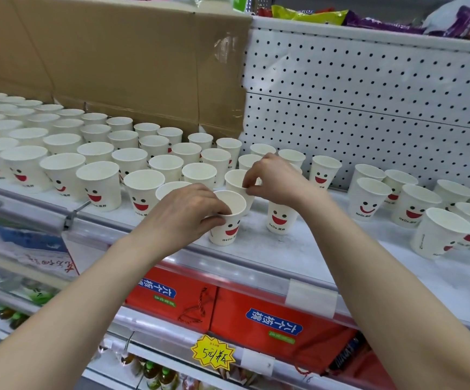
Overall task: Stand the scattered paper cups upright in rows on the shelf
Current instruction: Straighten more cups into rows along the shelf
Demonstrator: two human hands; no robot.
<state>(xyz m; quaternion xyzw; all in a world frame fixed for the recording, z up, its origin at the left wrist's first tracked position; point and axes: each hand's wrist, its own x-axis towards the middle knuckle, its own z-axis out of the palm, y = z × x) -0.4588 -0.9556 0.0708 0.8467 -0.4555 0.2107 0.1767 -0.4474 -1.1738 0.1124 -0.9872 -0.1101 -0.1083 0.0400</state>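
- Head view, progress: the left part of the shelf is already filled with ranked cups. They stand mouth-up in tight rows from the front edge back to the cardboard sheet.
- The rows end about the middle of the shelf, where both hands work.
- The left hand grips the front cup at its rim, with the fingers curled over the edge. This cup stands upright near the front edge, just right of the last full row.
- The right hand pinches the rim of the second cup between thumb and fingers. This cup stands just behind the front cup; I cannot tell if the two touch.
- A lone cup stands under the right wrist, a little apart from the rows.
- Left to do: the loose cups on the right part of the shelf stand mouth-up but in no line, with gaps between them. Those nearest the right edge seem to lean, though the wide lens may cause this. I judge that well over half of the work is done.
- Materials: the cups are thin white paper, tapered, with a rolled rim and a matte inside. They carry printed black eyes and a red smiling mouth. I judge them light and easy to dent.
- The shelf is white and slightly speckled, with a clear plastic rail along the front edge. Behind it stands a white pegboard panel with regular round holes. The cardboard is brown, creased and taped.
- Glossy red cartons lie on the shelf below.
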